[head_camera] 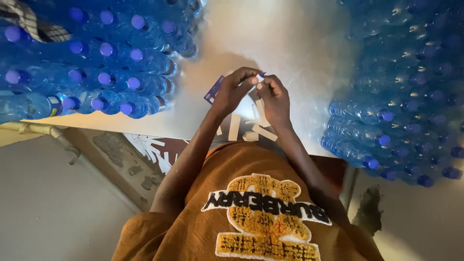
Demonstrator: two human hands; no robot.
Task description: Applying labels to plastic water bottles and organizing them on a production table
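My left hand [234, 89] and my right hand [274, 99] meet above a white table [270, 34], just beyond my orange shirt. Their fingertips pinch a small white and blue label strip [261, 76] from both sides. A blue label piece [212, 90] pokes out to the left of my left hand; I cannot tell whether that hand holds it. Several white paper strips [251, 128] lie loose on the table under my hands.
Stacks of blue-capped plastic water bottles lie on their sides to the left [96, 58] and to the right [401, 96] of my hands. The table's near edge runs across below the left stack, with a pale pipe [48, 133] beside it and grey floor beneath.
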